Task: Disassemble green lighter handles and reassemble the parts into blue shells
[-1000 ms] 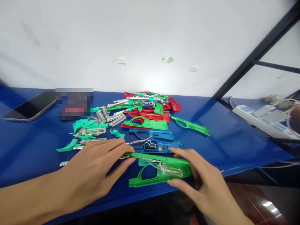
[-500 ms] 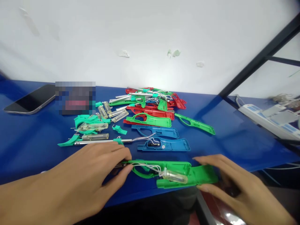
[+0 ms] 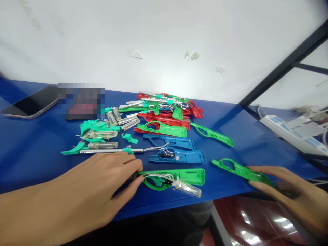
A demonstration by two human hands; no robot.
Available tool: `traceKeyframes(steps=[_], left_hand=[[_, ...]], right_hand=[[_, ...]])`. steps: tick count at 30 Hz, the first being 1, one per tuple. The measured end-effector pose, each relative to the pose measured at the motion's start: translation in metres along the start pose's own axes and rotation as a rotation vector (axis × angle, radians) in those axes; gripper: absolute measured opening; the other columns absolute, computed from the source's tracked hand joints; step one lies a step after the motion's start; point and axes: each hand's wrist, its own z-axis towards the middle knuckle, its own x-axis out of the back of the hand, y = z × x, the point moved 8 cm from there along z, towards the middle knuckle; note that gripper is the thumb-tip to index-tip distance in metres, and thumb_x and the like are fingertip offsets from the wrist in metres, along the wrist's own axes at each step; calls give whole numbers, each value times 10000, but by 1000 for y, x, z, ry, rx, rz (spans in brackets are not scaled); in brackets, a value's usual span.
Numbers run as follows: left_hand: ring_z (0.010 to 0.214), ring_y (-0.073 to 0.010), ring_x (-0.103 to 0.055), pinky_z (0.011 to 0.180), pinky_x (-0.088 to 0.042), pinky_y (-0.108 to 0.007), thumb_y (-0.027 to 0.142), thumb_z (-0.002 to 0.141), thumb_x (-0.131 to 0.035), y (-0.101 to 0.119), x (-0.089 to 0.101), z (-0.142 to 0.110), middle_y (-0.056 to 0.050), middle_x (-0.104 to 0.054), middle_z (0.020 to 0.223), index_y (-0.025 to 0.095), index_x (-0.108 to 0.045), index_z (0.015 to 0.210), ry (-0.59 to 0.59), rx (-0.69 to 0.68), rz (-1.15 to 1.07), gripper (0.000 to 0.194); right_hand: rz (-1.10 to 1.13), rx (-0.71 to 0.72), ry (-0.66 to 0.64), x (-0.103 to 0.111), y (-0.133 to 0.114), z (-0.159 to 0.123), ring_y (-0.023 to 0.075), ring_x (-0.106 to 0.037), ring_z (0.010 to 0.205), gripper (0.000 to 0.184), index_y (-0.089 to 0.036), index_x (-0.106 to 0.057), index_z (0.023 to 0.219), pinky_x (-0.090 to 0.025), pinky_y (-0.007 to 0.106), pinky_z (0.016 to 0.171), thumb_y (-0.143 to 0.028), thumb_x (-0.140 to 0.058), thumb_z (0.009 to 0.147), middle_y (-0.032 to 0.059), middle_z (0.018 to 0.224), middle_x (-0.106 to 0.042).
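Observation:
My left hand [image 3: 110, 182] pinches the narrow end of a green lighter casing half [image 3: 191, 175], near the table's front edge. White wires [image 3: 159, 176] run along this half to a clear fuel tank [image 3: 188, 188], which lies partly out over its lower edge. What else sits under my left fingers is hidden. Off to the right, my right hand [image 3: 287, 191] grips the wide end of another green casing half [image 3: 241, 169], its looped narrow end pointing left. Behind these lies a blue casing half [image 3: 191, 156] with a black part, wired to a metal tube [image 3: 102, 151].
Red, green and blue casing parts [image 3: 166, 119] are heaped at the back. Several clear tanks [image 3: 104, 134] and teal triggers [image 3: 88, 127] lie to the left, near a phone [image 3: 32, 101]. A white power strip [image 3: 289, 131] stands beyond the black frame [image 3: 271, 65] on the right.
My right hand has drawn the second green casing half off the wired one and carried it to the right. The tank now lies uncovered. My left hand keeps its hold.

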Motion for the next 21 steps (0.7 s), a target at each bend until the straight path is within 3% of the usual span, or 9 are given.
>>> traceKeyframes(steps=[2,5,8,12,14,17,21], left_hand=[[772,-224,-755,685,-583,-358,313,1132,-398,4,-6,3,-20,-784,934,246,-710,996,-75,-38,47,347],[783,-248,-767,657,-573,-383,308,1137,-363,4,-9,6,-52,-785,953,233,-669,969,-114,-39,69,358],[786,-249,-771,664,-581,-386,323,1136,-378,2,-11,8,-43,-780,947,236,-663,997,-114,-32,50,329],[779,-220,-760,668,-580,-351,337,1132,-398,-2,-12,7,-22,-782,947,247,-681,1060,-94,-33,29,305],[793,-212,-757,670,-578,-334,335,1129,-402,-1,-10,6,-23,-789,972,250,-678,1058,-75,-46,35,297],[808,-219,-759,679,-593,-345,315,1135,-390,3,-7,4,-40,-793,996,240,-670,1030,-58,-73,78,308],[765,-194,-749,646,-593,-336,283,1124,-406,9,2,6,-9,-785,964,237,-681,1096,16,-108,89,280]], right_hand=[[-78,12,-71,-12,-3,6,248,-820,757,273,-377,-834,1173,-606,280,511,-545,-763,970,71,1140,-834],[-245,-49,101,-4,-19,10,243,-733,703,304,-340,-830,1181,-581,377,561,-555,-715,998,112,1206,-764],[-191,-40,203,3,-59,4,247,-635,665,283,-352,-785,1214,-546,451,642,-531,-656,1036,111,1120,-735],[36,135,42,-18,-126,-5,240,-757,807,228,-343,-773,1153,-609,348,615,-512,-721,1010,54,1111,-728],[85,193,-56,-37,-151,-7,173,-756,694,281,-322,-768,1196,-624,283,564,-534,-717,1018,44,1130,-733],[122,198,-100,-58,-167,-4,135,-758,638,268,-302,-774,1179,-586,217,481,-520,-688,1049,46,1122,-743],[147,195,-48,-66,-166,-3,179,-825,851,171,-303,-765,1152,-588,200,527,-426,-672,1080,44,1086,-766]])
